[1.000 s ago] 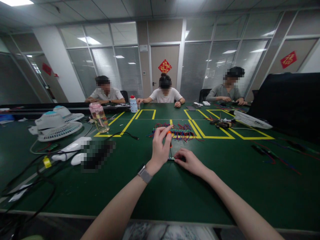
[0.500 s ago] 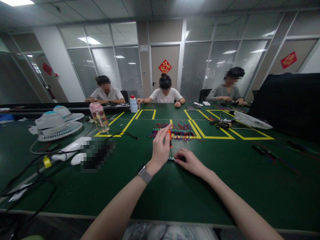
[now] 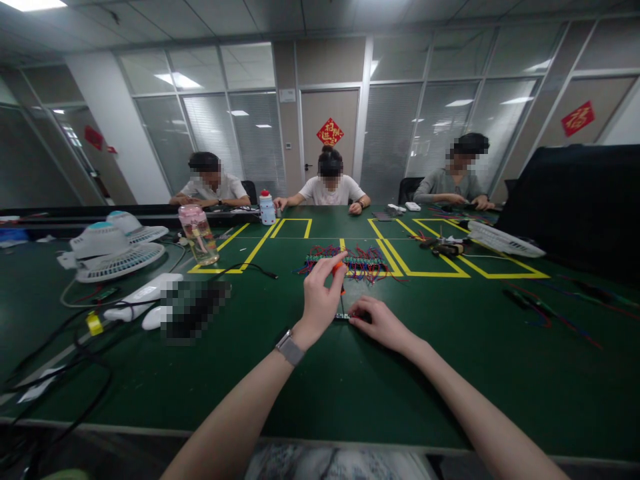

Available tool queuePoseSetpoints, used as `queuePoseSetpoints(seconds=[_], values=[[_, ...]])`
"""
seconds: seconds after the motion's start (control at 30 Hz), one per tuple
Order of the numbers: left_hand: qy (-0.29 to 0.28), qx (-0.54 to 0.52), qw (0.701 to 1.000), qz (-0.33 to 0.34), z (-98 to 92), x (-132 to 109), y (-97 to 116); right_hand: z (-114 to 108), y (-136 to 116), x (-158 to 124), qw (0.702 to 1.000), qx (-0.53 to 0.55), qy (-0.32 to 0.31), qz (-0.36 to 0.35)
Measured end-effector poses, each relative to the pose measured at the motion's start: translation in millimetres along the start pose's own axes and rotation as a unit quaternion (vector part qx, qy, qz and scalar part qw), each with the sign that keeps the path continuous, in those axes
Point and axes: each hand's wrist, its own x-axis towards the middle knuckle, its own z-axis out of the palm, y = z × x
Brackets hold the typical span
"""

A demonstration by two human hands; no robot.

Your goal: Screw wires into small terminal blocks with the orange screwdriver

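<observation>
My left hand [image 3: 321, 292] is closed round the orange and black handle of a screwdriver [image 3: 343, 291], held upright with its thin shaft pointing down. The tip meets a small green circuit board [image 3: 342, 317] lying on the table. With the fingers of my right hand [image 3: 381, 322] I pinch the right end of that board, where a bit of red shows. Just beyond my left hand lies a row of small circuit boards [image 3: 367, 262] with red and blue wires, partly hidden by the hand.
The green table [image 3: 390, 400] carries yellow tape outlines. To the left are white fans [image 3: 117, 257], a pink-lidded bottle [image 3: 199, 233] and black cables [image 3: 75, 360]. Wired boards [image 3: 530, 303] and a dark screen [image 3: 575, 207] are on the right. Several people sit opposite.
The fingers of my left hand have shifted and bent more around the screwdriver's handle. My right hand and the small board stay in place.
</observation>
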Motion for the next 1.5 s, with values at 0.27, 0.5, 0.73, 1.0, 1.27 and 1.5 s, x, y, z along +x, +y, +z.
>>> queuePoseSetpoints(seconds=[0.27, 0.5, 0.73, 1.0, 1.27, 1.5], values=[[-0.012, -0.015, 1.0, 0.002, -0.5, 0.5, 0.5, 0.4, 1.0, -0.5, 1.0, -0.001, -0.001, -0.001], [0.013, 0.024, 1.0, -0.012, -0.6, -0.4, 0.0, 1.3, 2.9, -0.8, 1.0, -0.004, -0.001, -0.001], [0.0, 0.003, 1.0, -0.019, 1.3, 1.3, -3.5, 0.6, 1.9, -0.9, 1.0, 0.001, -0.001, -0.001], [0.005, 0.021, 1.0, -0.022, -0.4, 0.1, -1.0, 0.1, 0.2, -0.6, 1.0, 0.003, 0.002, -0.003], [0.007, 0.051, 0.999, -0.014, -0.5, 1.9, -2.6, -0.9, 0.3, -1.3, 1.0, -0.001, -0.001, 0.0], [-0.006, 0.016, 1.0, -0.016, 1.0, 1.6, -4.1, -1.3, -0.7, -0.7, 1.0, -0.002, -0.004, -0.001]])
